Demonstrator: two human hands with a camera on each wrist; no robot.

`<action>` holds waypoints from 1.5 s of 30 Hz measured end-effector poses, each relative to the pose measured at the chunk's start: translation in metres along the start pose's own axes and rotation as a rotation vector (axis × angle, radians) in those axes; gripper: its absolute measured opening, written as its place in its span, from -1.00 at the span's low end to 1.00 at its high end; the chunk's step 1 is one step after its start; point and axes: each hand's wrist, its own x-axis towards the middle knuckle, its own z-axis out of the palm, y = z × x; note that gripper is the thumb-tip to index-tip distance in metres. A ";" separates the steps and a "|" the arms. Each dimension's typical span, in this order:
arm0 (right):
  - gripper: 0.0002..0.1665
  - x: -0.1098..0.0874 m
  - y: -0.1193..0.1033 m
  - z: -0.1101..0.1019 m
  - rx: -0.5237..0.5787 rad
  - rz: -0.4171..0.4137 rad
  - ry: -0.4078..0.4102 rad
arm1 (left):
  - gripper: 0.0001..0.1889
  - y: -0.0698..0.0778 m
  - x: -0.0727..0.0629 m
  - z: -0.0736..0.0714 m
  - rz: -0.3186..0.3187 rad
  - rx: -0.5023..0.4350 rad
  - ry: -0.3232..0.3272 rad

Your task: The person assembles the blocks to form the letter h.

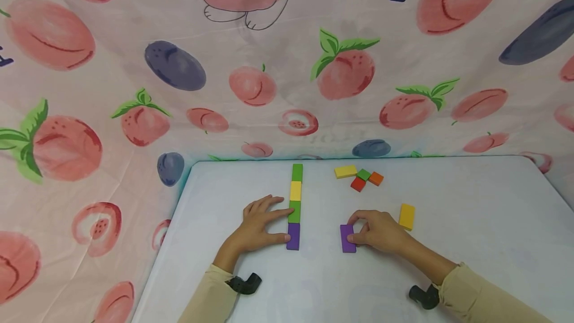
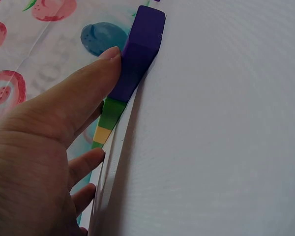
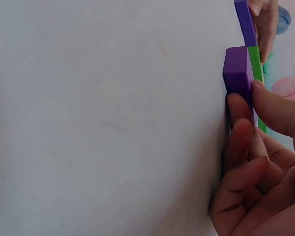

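Note:
A straight row of blocks runs away from me on the white table: a purple block nearest, then a green block, a yellow block and another green block. My left hand lies along the row's left side. Its thumb touches the purple block and its index finger the nearer green one, fingers fairly straight. To the right, my right hand pinches a second purple block between thumb and fingers, apart from the row. In the right wrist view this purple block shows beyond the fingertips.
Past the right hand lie a long yellow block, a small green block, a red block and an orange block. Another yellow block lies by the right wrist. A fruit-print cloth hangs behind the table.

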 end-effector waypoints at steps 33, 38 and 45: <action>-0.58 -0.002 -0.002 -0.002 0.015 0.003 -0.005 | -0.30 0.003 -0.001 0.000 0.001 -0.002 0.021; -0.58 -0.002 -0.001 -0.002 0.018 0.000 -0.012 | -0.28 0.001 0.000 0.000 -0.012 0.001 0.003; -0.58 -0.001 0.004 -0.008 0.022 -0.016 -0.016 | -0.30 0.003 -0.001 -0.001 0.002 -0.006 0.014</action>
